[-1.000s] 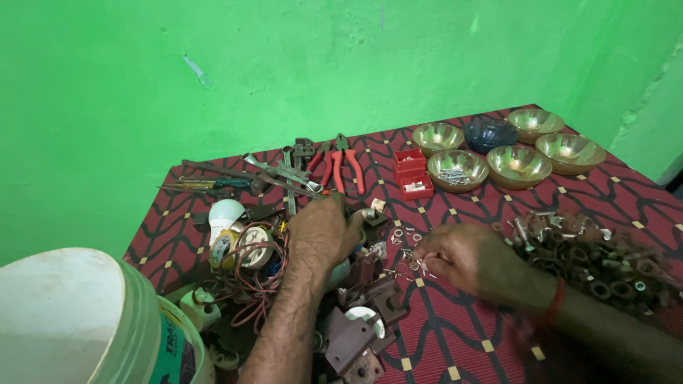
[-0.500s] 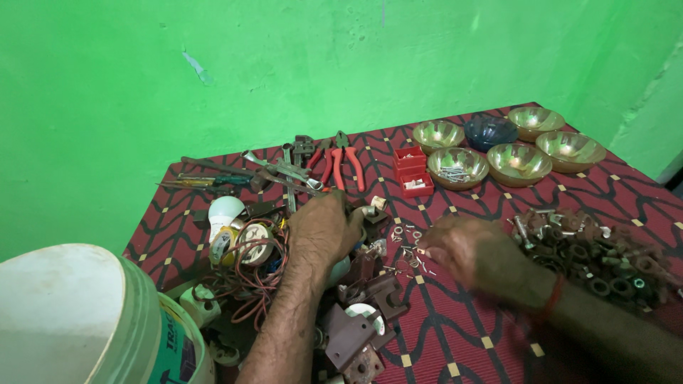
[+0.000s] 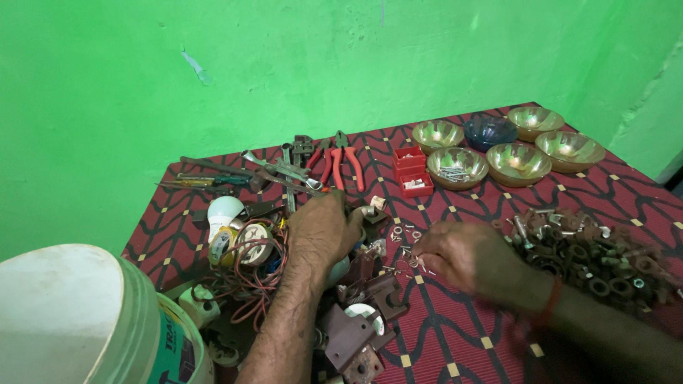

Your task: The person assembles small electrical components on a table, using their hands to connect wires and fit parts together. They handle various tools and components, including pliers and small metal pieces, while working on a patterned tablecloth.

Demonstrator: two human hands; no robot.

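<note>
From the head view, the right hand pinches with closed fingers at the small metal screws scattered on the red patterned worktop, between both hands. They look light, hard, slippery and easily dropped, best nipped by the shank. The left hand rests curled on rusty brown parts; whether it grips any, I cannot tell.
</note>
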